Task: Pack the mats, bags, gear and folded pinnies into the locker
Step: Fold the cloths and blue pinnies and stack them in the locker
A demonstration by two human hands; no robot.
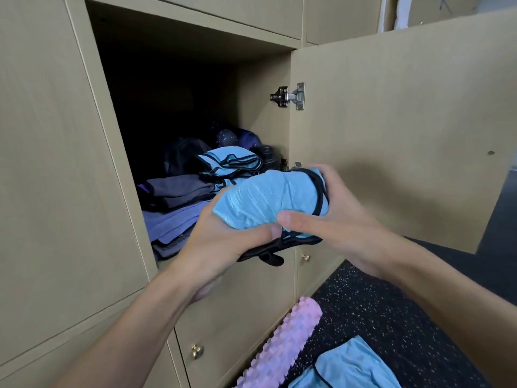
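Two hands clamp one folded pinnie (265, 203) just outside the front edge of the locker (282, 65), toward its right front corner on the hinge side. The left hand (223, 242) cups the bundle from below with the thumb curled over the near side, and the right hand (330, 219) wraps the other end, thumb laid along the front. The bundle's long axis runs across the opening, left end lower, so the shelf lies straight ahead of the hands, and the left hand is nearer the stacked mats (173, 208) at the left front corner. A second folded pinnie (232, 161) lies just behind, on the pile inside; I judge that to be the landing spot. The held pinnie is light blue mesh with black trim, soft and bulging; a black piece (268, 253) hangs beneath it, and I cannot tell what it is.
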